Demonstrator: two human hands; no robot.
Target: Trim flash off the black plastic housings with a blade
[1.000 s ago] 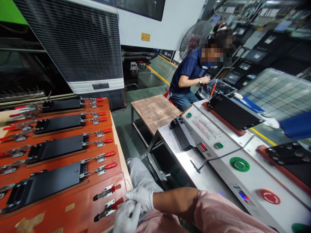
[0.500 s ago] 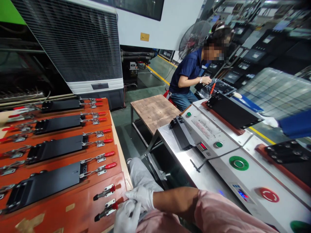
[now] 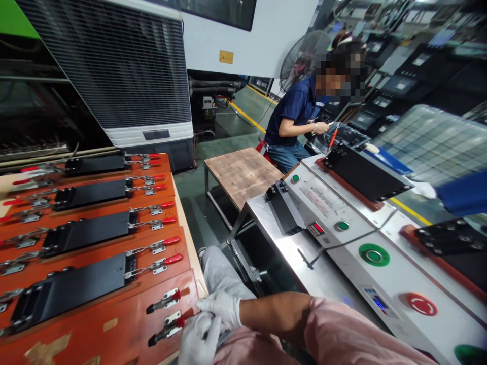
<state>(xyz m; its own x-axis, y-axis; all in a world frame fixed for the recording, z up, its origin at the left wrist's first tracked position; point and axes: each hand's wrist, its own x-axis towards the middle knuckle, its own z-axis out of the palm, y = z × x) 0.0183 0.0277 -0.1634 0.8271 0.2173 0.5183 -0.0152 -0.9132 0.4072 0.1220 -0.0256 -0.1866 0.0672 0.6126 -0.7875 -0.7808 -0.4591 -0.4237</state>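
White-gloved right hand (image 3: 222, 310) and left hand (image 3: 198, 342) touch, low down.
Both look a bit curled; I cannot tell if they hold anything. The right arm (image 3: 277, 313) comes in sideways from the right. A near clamp (image 3: 167, 330) and far clamp (image 3: 163, 302) sit just beside them on the orange board (image 3: 85, 322).

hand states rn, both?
Left hand: gloved, low beside the right; can't tell if open or closed.
Right hand: gloved, against the left; can't tell either.
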